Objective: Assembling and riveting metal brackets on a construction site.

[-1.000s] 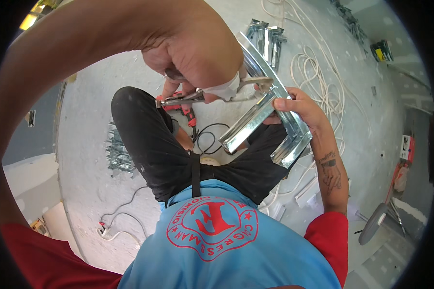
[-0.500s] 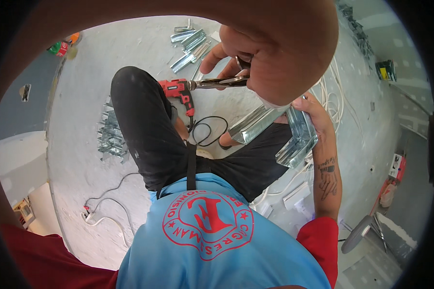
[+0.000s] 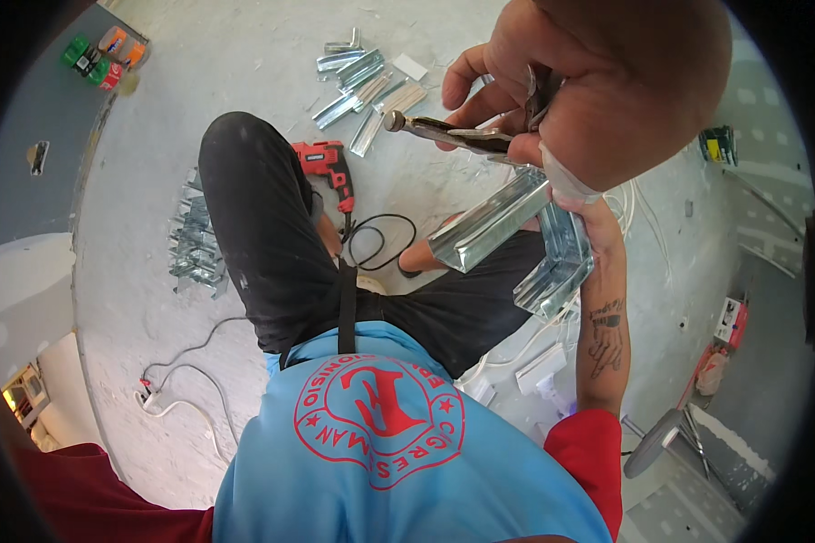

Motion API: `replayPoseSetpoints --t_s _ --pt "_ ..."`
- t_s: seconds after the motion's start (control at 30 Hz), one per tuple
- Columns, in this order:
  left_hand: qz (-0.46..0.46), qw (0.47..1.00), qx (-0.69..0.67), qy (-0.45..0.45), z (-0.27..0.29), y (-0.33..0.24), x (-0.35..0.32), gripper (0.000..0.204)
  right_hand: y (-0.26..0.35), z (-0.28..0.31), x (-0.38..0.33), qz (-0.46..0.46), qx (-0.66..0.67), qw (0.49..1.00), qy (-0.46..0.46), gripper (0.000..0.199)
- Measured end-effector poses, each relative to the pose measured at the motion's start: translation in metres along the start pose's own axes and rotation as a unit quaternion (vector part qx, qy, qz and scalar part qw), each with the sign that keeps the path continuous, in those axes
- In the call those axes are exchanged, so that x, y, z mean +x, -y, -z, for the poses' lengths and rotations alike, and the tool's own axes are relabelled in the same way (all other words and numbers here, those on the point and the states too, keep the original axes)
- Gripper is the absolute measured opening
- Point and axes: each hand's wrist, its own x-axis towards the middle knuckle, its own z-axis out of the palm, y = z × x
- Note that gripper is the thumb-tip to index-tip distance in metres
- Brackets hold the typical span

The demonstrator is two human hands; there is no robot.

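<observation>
My left hand (image 3: 625,100), reaching across at the upper right with pale tape around its thumb, has its fingers around locking pliers (image 3: 462,136). Their knobbed screw end points left; the jaws are hidden behind the hand. Just below, my right hand (image 3: 604,222) grips a shiny galvanized metal channel (image 3: 493,217) at its far end, over my right thigh. An angled channel section (image 3: 561,262) bends back toward me beside it. Much of my right hand's grip is covered by the metal and my left hand, and I cannot tell whether the sections are joined.
A red corded power drill (image 3: 326,167) lies beside my left knee. Cut channel pieces (image 3: 362,77) lie ahead, and a heap of metal pieces (image 3: 197,240) is at left. Cords (image 3: 190,371) trail across the floor. A fan (image 3: 656,443) stands at lower right, bottles (image 3: 91,61) at far left.
My left hand has moved right with the locking pliers, whose screw end now tilts up to the left. My left forearm no longer arches across the top. The channel stays nearly in place.
</observation>
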Motion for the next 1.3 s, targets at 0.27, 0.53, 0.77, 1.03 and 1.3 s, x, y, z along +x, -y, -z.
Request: replayPoseSetpoints --t_s 0.27,0.53,0.77,1.03,1.3 --pt "-0.007 0.998 0.054 -0.032 -0.005 -0.011 -0.004 0.052 0.004 -0.003 0.000 0.003 -0.005 1.000 0.009 0.063" --pt "-0.027 0.994 0.093 -0.059 -0.009 -0.013 0.004 0.054 0.009 0.005 -0.005 -0.009 -0.048 0.999 -0.010 0.061" --pt "-0.029 0.993 0.103 -0.058 -0.003 -0.013 0.004 0.047 0.014 0.015 -0.005 0.001 -0.110 0.994 0.007 0.061" --pt "-0.032 0.992 0.102 -0.073 0.000 -0.015 0.003 0.039 0.011 0.002 -0.005 0.032 -0.127 0.991 -0.019 0.066" --pt "-0.033 0.989 0.114 -0.083 0.001 -0.020 0.001 0.032 0.010 -0.003 -0.006 0.041 -0.157 0.985 -0.053 0.064"
